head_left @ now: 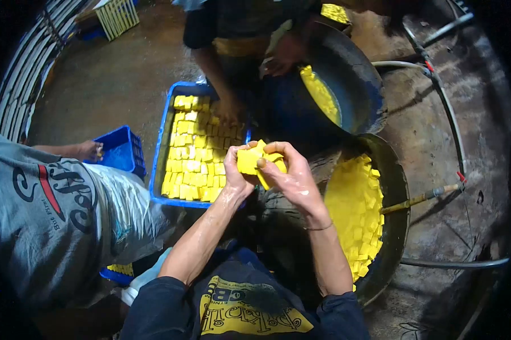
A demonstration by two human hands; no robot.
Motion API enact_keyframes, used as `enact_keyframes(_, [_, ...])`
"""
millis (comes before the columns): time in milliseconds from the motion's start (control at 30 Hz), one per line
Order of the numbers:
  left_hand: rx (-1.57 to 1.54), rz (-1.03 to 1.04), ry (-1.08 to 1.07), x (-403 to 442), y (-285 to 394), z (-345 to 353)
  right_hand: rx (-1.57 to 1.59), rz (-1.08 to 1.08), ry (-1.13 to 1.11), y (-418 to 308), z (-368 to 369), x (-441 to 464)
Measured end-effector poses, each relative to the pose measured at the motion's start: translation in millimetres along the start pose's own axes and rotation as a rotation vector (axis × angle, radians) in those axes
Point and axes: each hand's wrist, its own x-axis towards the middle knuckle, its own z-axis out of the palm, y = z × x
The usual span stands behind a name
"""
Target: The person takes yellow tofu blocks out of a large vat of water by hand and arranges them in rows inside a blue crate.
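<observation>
Several yellow pieces that look like tofu (251,161) are gathered between my two hands, in front of my chest. My left hand (237,173) closes round them from the left. From the other side my right hand (295,178) grips them, its thumb pressed on top; wet skin shows on both. Just beyond my left hand, a blue crate (163,133) holds close rows of yellow tofu blocks (192,156). Below and right of my right hand, a large dark pan (401,190) contains many more tofu pieces (349,218) in yellow liquid.
Across from me a co-worker's hand (228,110) reaches into the crate. A second dark pan (360,73) stands behind. At left, a person in a grey shirt (46,221) is beside a small blue crate (132,148). A stick (422,198) crosses the near pan's rim; pipes (450,113) run along the right.
</observation>
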Motion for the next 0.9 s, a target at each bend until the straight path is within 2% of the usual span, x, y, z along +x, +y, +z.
enact_keyframes(67, [-0.007, -0.106, 0.056, 4.2, 8.0, -27.2, -0.355, -0.284, 0.191, 17.1, 31.0, 15.7])
enact_keyframes(100, [-0.046, -0.083, 0.067, 3.5, 12.5, -31.6, -0.676, -0.429, 0.336, 22.0, 43.5, 24.1])
enact_keyframes(133, [-0.068, -0.181, 0.129, -0.9, 21.0, -38.4, -0.645, -0.321, 0.184, 36.1, 50.7, 36.7])
enact_keyframes(167, [-0.1, -0.212, 0.097, 4.3, 26.4, -53.6, -0.62, -0.205, 0.04, 50.3, 57.8, 49.4])
enact_keyframes(200, [-0.131, -0.243, 0.063, 11.0, 31.9, -68.7, -0.395, -0.061, -0.268, 79.3, 61.1, 70.0])
enact_keyframes(233, [-0.038, -0.278, 0.195, 9.8, 44.9, -66.2, -0.076, 0.102, -0.3, 91.6, 74.3, 77.4])
enact_keyframes(267, [0.055, -0.314, 0.325, 10.6, 58.0, -63.4, 0.068, 0.32, -0.436, 95.7, 80.2, 92.6])
enact_keyframes(333, [0.181, -0.277, 0.327, 34.6, 72.0, -99.4, 0.237, 0.492, -0.453, 133.0, 97.9, 127.1])
enact_keyframes(367, [0.267, -0.306, 0.4, 40.7, 85.3, -101.2, 0.173, 0.532, -0.432, 119.8, 103.2, 137.0])
enact_keyframes(400, [0.353, -0.337, 0.472, 45.0, 98.5, -104.2, -0.137, 0.694, -0.43, 142.2, 114.2, 159.5])
enact_keyframes(433, [0.522, -0.255, 0.579, 61.4, 101.7, -145.5, -0.278, 0.714, -0.436, 166.4, 129.9, 167.8])
enact_keyframes(467, [0.888, -0.204, 0.527, 58.2, 110.8, -154.4, -0.422, 0.728, -0.445, 190.5, 148.6, 172.5])
enact_keyframes(533, [1.339, -0.498, 0.356, 74.5, 96.9, -257.0, -0.834, 0.764, -0.017, 221.8, 200.8, 133.8])
enact_keyframes(600, [1.706, -0.383, 0.269, 53.0, 83.8, -263.8, -0.796, 0.724, 0.05, 265.4, 214.1, 100.1])
enact_keyframes(667, [1.449, -0.33, 0.298, 50.3, 76.4, -263.6, -0.656, 0.611, -0.085, 280.5, 188.2, 94.2])
enact_keyframes(700, [1.502, -0.404, 0.342, 50.9, 80.5, -252.6, -0.418, 0.507, -0.138, 309.4, 164.1, 102.0])
enact_keyframes(733, [1.555, -0.469, 0.383, 50.6, 84.0, -239.1, -0.099, 0.511, -0.032, 290.4, 145.7, 101.4])
enact_keyframes(767, [1.57, -0.336, 0.341, 51.6, 83.0, -236.1, -0.142, 0.413, -0.02, 269.4, 123.5, 99.0])
enact_keyframes(800, [1.576, -0.313, 0.332, 46.0, 82.7, -218.1, -0.18, 0.316, -0.013, 244.3, 102.8, 91.6])
enact_keyframes(867, [1.588, 0.051, 0.356, 24.3, 81.2, -174.0, -0.305, 0.201, -0.029, 148.7, 68.7, 49.4])
enact_keyframes(900, [1.623, 0.2, 0.422, 20.2, 69.6, -170.7, -0.178, 0.161, -0.024, 106.8, 57.4, 23.0])
